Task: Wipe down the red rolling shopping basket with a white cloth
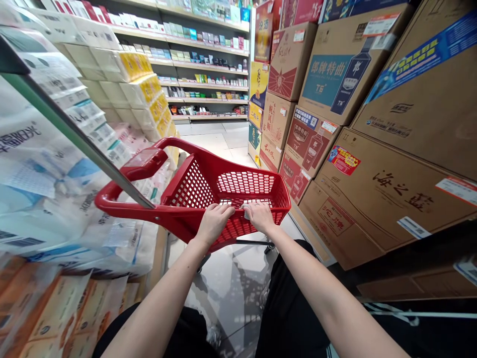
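A red plastic shopping cart (244, 174) with a lattice-walled basket stands sideways in front of me. The fingers of my left hand (216, 221) are curled over the near side rim of the basket. Just to its right, my right hand (260, 216) is closed over the same rim. A small pale grey patch (247, 215) shows by my right fingers; what it is I cannot make out. The cart's curved handle (122, 191) is at the left, and neither hand touches it. A few holes of the basket's floor show, with no goods visible inside.
Stacked cartons (346, 189) line the right side, close to the cart's end. Piled tissue packs (122, 74) and plastic-wrapped bundles (74, 164) fill the left. A metal pole (89, 144) slants across the left. Shelves (208, 64) with small boxes stand beyond the tiled floor (231, 141).
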`<state>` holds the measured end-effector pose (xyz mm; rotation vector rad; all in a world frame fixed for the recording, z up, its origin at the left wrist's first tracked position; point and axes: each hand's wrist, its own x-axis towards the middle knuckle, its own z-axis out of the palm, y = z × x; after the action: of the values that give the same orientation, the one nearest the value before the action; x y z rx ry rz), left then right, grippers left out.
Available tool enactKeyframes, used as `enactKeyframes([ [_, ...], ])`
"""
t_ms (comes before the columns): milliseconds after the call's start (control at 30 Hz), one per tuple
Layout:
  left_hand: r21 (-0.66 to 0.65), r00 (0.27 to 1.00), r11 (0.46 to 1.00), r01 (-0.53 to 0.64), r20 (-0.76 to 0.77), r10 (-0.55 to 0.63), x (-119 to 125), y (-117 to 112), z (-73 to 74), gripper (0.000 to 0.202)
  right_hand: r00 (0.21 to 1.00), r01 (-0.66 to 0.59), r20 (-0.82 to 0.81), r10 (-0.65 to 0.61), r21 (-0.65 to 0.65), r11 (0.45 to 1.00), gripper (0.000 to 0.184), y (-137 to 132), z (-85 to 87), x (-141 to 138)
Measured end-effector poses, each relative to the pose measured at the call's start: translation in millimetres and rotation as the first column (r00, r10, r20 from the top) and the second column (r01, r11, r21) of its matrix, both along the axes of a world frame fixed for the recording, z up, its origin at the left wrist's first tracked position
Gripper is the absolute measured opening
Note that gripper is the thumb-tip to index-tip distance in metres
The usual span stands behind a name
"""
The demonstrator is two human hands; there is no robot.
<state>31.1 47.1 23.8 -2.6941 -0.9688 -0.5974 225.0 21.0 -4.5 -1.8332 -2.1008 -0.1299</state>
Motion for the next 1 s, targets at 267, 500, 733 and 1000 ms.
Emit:
enactKeyframes([
  [267, -0.112, 0.993, 0.993, 0.021, 0.118, -0.007, -3, 6, 0.7, 0.024, 1.0, -0.009, -0.005, 0.009, -0.022, 1.0, 0.04, 2, -1.6, 3],
  [500, -0.153, 0.99, 0.987, 0.055, 0.139, -0.034, -9, 9, 5.0, 0.024, 1.0, -0.003, -0.012, 0.002, -0.016, 1.0, 0.041, 3, -3.5, 2],
  [733, -0.088, 0.998, 0.996, -0.026, 0.054, 0.031, -22, 9, 8.0, 0.02, 0.999, 0.048, -0.014, -0.047, 0.032, 0.998, 0.039, -4, -3.5, -6],
  [1000, -0.145, 0.984, 0.988, -0.055, 0.157, 0.078, -20, 11, 7.4, 0.023, 0.992, -0.12, -0.022, 0.123, 0.108, 0.987, 0.036, -10, -0.5, -39],
])
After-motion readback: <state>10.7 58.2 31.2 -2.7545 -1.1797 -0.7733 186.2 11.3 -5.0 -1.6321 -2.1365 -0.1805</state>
